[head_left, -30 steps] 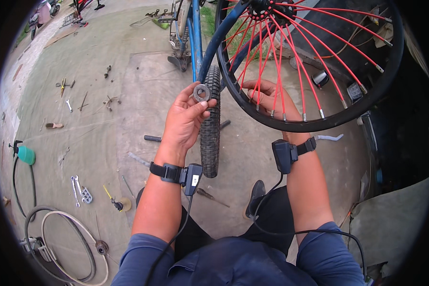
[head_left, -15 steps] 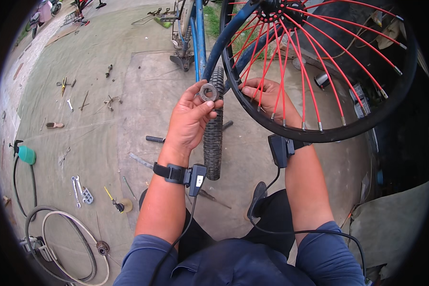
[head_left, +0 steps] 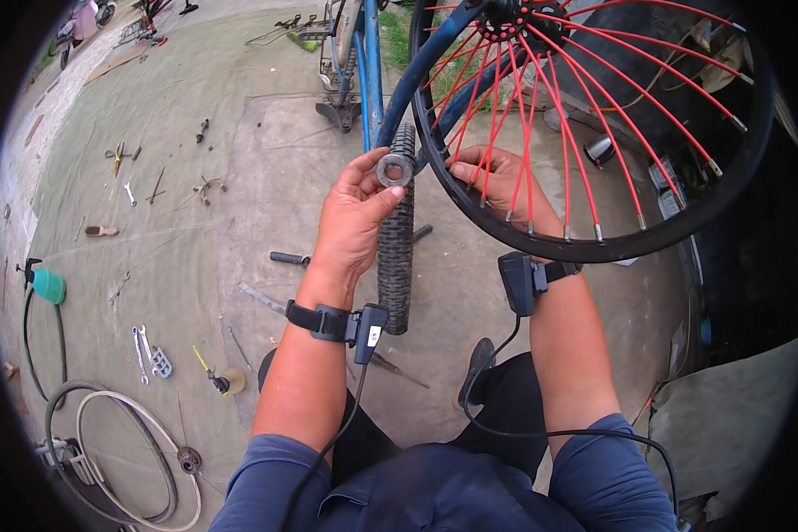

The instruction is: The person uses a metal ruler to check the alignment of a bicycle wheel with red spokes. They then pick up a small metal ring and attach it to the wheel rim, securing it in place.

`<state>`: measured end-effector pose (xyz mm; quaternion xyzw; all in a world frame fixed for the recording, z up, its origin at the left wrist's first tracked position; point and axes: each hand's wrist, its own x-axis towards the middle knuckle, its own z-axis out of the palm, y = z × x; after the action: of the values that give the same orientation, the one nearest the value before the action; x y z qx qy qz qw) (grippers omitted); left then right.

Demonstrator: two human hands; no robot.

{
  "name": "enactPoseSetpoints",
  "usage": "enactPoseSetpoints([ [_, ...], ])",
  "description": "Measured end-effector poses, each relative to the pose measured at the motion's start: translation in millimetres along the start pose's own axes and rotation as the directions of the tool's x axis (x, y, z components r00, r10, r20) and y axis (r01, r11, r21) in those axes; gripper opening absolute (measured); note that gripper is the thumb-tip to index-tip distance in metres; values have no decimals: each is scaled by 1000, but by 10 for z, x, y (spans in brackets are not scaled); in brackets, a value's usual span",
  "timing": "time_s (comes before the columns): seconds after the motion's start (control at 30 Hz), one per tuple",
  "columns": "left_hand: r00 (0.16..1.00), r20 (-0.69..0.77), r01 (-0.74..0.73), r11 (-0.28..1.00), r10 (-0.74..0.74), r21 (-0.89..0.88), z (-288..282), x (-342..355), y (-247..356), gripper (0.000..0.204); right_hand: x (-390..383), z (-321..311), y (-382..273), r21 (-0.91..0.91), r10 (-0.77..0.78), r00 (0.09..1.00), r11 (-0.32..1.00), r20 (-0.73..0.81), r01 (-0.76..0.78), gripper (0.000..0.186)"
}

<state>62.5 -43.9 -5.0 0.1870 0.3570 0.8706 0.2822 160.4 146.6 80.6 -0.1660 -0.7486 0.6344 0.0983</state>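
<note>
the left hand (head_left: 350, 215) pinches a metal ring (head_left: 406, 172), left of the red-spoked wheel (head_left: 585, 252); a loosened thumb could drop it. right hand (head_left: 498, 179) fingers curl behind the spokes, grip unclear; a wheel turn might catch them.

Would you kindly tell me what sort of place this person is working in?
Probably an outdoor bicycle repair spot: there's a red-spoked wheel, wrenches lie on the ground, and grass shows beyond.
</note>
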Motion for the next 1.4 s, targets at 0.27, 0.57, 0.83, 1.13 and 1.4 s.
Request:
enactPoseSetpoints([
  [0.27,1000,9,25,989,-24,-147,-22,46,3,42,-64,27,-110,68,58,998,996,0,-58,21],
  [0.57,997,9,83,978,-83,-189,62,45,69,48,-39,-33,-34,67,78,997,995,6,-78,24],
  [0.83,997,25,76,979,-73,-190,42,69,16,60,-31,-57,5,87,74,997,993,17,-76,22],
  [1.13,1000,-16,21,991,-23,-132,62,79,20,59,-52,-38,29,76,42,999,996,33,-45,25],
  [1.4,1000,1,7,995,-7,-98,28,115,-15,51,-36,-77,44,151,79,996,985,38,-84,20],
])
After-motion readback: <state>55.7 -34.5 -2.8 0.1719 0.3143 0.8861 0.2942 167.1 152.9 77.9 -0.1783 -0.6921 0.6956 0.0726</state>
